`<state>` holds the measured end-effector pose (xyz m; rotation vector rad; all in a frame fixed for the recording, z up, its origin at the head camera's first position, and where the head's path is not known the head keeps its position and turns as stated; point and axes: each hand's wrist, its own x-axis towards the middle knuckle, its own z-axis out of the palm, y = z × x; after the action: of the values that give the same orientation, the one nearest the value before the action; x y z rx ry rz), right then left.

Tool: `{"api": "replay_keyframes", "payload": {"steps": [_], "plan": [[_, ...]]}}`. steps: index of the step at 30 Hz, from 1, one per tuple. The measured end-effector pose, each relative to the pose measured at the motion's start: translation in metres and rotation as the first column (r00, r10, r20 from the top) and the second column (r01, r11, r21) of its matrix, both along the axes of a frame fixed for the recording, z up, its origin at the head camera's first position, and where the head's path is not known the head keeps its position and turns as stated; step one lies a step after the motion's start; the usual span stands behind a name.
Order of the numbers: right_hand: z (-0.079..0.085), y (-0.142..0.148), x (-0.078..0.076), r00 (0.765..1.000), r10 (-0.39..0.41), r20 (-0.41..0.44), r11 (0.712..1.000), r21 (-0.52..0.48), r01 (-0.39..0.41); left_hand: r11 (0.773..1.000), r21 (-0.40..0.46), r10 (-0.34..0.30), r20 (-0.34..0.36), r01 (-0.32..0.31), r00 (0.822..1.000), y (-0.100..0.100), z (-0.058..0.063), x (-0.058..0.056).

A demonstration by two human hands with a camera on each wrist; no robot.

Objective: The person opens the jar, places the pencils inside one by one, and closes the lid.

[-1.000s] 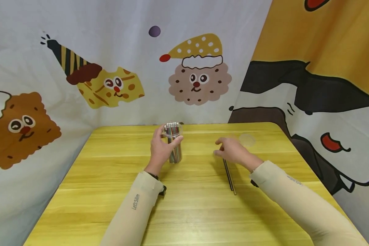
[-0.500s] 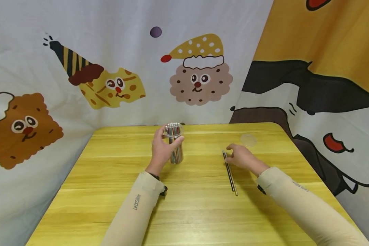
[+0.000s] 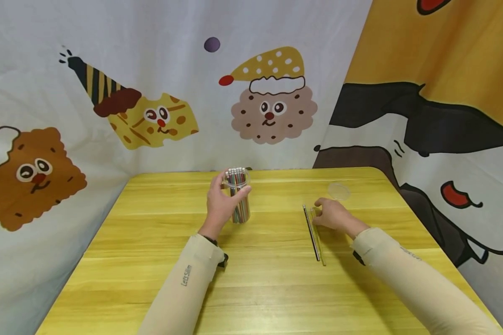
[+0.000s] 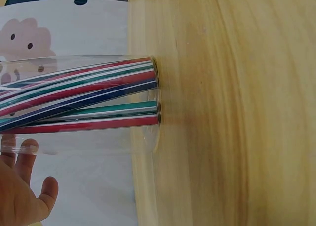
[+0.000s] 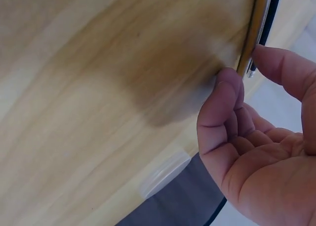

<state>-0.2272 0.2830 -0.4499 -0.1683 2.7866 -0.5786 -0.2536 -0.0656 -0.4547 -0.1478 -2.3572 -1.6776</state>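
My left hand [image 3: 222, 202] grips a clear jar [image 3: 246, 204] near its rim, thumb in front and fingers behind. Upright inside it stand many striped pencils [image 4: 79, 90] in red, green and dark blue, their white ends up at the mouth in the head view. On the right, my right hand [image 3: 335, 216] pinches a yellow pencil [image 5: 257, 23] between thumb and fingertip, close to its far end. Just left of this one lies a black pencil [image 3: 311, 232] on the table, nearly parallel.
A round clear lid [image 3: 338, 190] lies flat beyond my right hand, towards the back of the wooden table [image 3: 151, 260]. Behind the table's far edge hangs a printed curtain [image 3: 172, 46] with cartoon figures.
My right hand has moved right, from over the pencils' far ends to the yellow pencil. That pencil has turned and shifted slightly away from the black one. The left hand keeps its hold.
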Motion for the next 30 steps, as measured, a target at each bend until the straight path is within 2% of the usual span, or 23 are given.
{"api": "replay_keyframes", "payload": {"steps": [9,12,22,26,30], "plan": [[0.001,0.017,-0.010,1.000,-0.007,-0.023,0.988,0.153,0.010,1.000,0.002,-0.010,0.021,0.010,1.000,0.000,0.001,0.001],[0.001,0.022,-0.013,1.000,0.002,-0.021,0.986,0.167,0.002,1.000,0.008,-0.009,0.024,0.009,1.000,0.000,0.001,0.001],[-0.003,0.029,-0.016,0.999,0.008,-0.050,0.995,0.103,-0.002,1.000,-0.002,-0.005,0.027,0.006,1.000,-0.001,0.001,0.001],[0.008,0.030,-0.013,0.997,0.008,-0.080,1.000,0.023,-0.007,1.000,-0.007,-0.001,0.019,0.001,1.000,-0.001,0.001,0.001],[0.027,0.030,-0.009,0.993,0.001,-0.120,0.999,-0.052,-0.008,1.000,-0.014,-0.001,0.021,0.002,1.000,-0.001,0.000,0.001]]}}
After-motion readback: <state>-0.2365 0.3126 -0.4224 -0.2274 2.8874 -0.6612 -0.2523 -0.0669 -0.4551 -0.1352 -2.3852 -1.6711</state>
